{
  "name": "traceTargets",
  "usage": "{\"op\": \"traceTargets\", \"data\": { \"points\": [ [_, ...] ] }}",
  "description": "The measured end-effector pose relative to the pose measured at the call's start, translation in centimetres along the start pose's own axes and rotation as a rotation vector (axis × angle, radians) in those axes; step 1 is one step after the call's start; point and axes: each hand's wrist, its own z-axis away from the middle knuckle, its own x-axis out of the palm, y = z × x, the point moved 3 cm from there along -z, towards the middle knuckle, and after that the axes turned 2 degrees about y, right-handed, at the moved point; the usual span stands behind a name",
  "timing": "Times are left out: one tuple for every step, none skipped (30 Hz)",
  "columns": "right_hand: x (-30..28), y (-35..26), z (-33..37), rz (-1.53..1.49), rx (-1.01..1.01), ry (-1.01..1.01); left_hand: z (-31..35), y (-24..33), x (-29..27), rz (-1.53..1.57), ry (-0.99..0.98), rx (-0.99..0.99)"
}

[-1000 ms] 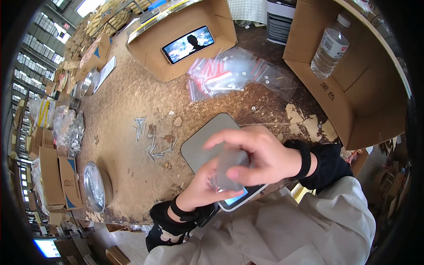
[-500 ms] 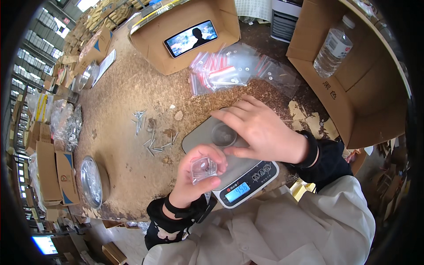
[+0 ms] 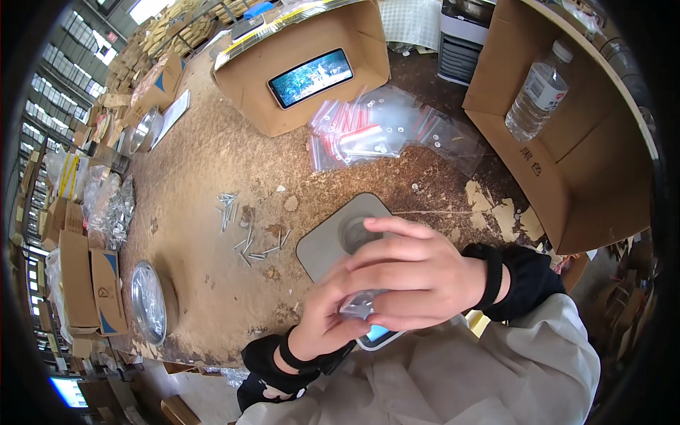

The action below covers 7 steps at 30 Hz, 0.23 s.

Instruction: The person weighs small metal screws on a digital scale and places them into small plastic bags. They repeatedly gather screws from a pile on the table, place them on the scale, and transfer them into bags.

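Observation:
A small clear plastic bag (image 3: 359,303) is between my two hands, low over the scale. My left hand (image 3: 319,322) is closed around it, its thumb along the near side. From the right, my right hand (image 3: 418,276) covers much of the left fingers; its thumb and index finger close on the bag while its other fingers stretch leftward. Under them sits the scale (image 3: 322,244) with a grey top and white body, its lit display (image 3: 377,332) mostly hidden. A small clear round dish (image 3: 353,230) rests on the scale's platform, partly behind my right fingers.
Loose screws (image 3: 249,241) lie left of the scale. Beyond it are red-striped zip bags (image 3: 361,131) with small white pieces. A phone (image 3: 312,76) leans in a cardboard box (image 3: 248,106). Another box (image 3: 524,170) holds a water bottle (image 3: 538,92). A metal bowl (image 3: 161,312) stands at left.
My right hand has moved from over the dish down toward me and onto the bag in my left hand. More of the scale's platform shows, while its display is now mostly covered.

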Motion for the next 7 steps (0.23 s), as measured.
{"op": "traceTargets", "data": {
  "points": [
    [-0.1, 0.0, 0.2, 0.021, 0.0, 0.014, -0.5, 0.7, -0.8, -0.161, -0.001, 0.094],
    [-0.3, 0.0, 0.4, 0.041, 0.0, 0.028, -0.9, 1.3, -1.1, -0.322, -0.001, 0.188],
    [-0.3, 0.0, 0.6, 0.036, 0.007, 0.004, -1.2, 1.9, -1.0, -0.354, 0.108, 0.233],
    [-0.4, 0.0, 0.7, 0.03, 0.013, -0.021, -1.0, 2.0, -1.0, -0.389, 0.113, 0.232],
    [-0.4, 0.0, 0.8, 0.024, 0.019, -0.046, -0.7, 2.2, -1.1, -0.424, 0.118, 0.231],
    [-0.4, 0.1, 1.0, 0.014, 0.044, -0.06, -0.6, 2.2, -1.1, -0.459, 0.122, 0.231],
    [-0.3, 0.1, 1.2, 0.005, 0.069, -0.074, -0.6, 2.3, -0.9, -0.477, 0.138, 0.265]
  ]
}}
